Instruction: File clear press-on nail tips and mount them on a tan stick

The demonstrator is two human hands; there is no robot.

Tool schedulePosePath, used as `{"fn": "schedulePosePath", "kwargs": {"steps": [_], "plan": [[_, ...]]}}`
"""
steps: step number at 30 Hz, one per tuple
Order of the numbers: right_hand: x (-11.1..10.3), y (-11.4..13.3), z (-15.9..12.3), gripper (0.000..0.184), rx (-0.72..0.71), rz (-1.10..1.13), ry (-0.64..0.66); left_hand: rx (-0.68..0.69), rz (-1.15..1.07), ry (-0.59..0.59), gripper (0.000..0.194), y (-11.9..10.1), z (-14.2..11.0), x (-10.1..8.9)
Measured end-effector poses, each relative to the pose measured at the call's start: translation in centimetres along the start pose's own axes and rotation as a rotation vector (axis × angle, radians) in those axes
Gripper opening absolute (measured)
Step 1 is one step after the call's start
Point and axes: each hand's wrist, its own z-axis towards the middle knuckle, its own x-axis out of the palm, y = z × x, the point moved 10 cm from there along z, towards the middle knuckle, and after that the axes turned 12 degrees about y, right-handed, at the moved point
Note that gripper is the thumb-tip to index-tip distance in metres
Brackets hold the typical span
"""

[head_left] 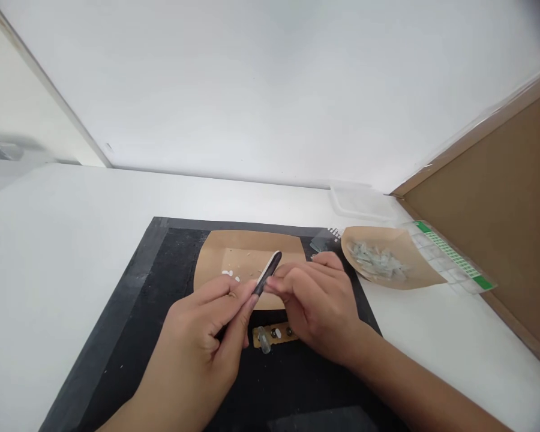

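My left hand [202, 342] is closed around a slim black nail file [269, 273] with a pale edge, its rounded tip pointing up and away. My right hand [319, 300] is pinched, thumb and fingertips at the file's side; anything between them is too small or hidden to make out. Below the fingers lies a tan strip [275, 334] with dark round studs, partly covered by my right hand. A clear nail tip [264, 340] rests across its left end, and a small white oval piece [278, 333] sits on it.
Behind my hands, a brown paper tray [252, 241] holds white bits and crumbs on the black mat [171, 270]. To the right, another brown tray [432, 277] holds many translucent pieces [378, 261], beside a clear plastic case [454, 255] with a green-white strip. A translucent lid [362, 201] lies near the wall.
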Motion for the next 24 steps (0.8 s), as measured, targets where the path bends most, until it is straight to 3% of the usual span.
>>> {"fn": "schedulePosePath", "kwargs": {"steps": [3, 6, 10, 14, 18, 22, 24], "plan": [[-0.7, -0.3, 0.1, 0.024, 0.034, -0.040, -0.055, -0.005, -0.001, 0.011, 0.032, 0.0, -0.1, 0.1], [-0.2, 0.3, 0.4, 0.023, -0.019, -0.046, 0.008, 0.003, 0.000, 0.003, 0.032, -0.2, -0.1, 0.1], [-1.0, 0.2, 0.2, 0.022, 0.011, -0.061, -0.066, 0.021, 0.006, -0.013, 0.030, -0.4, -0.2, 0.0], [-0.1, 0.4, 0.3, 0.023, -0.015, -0.047, 0.010, 0.011, 0.003, -0.016, 0.030, -0.2, -0.2, 0.0], [-1.1, -0.1, 0.1, 0.025, 0.041, -0.066, -0.083, 0.021, -0.020, -0.021, 0.027, -0.3, -0.1, -0.1], [-0.4, 0.1, 0.2, 0.024, 0.029, -0.035, 0.008, -0.002, -0.047, -0.024, 0.032, -0.1, 0.0, -0.1], [-0.7, 0.1, 0.1, 0.024, 0.042, -0.040, -0.027, 0.002, -0.064, -0.022, 0.031, -0.1, 0.0, -0.2]]}}
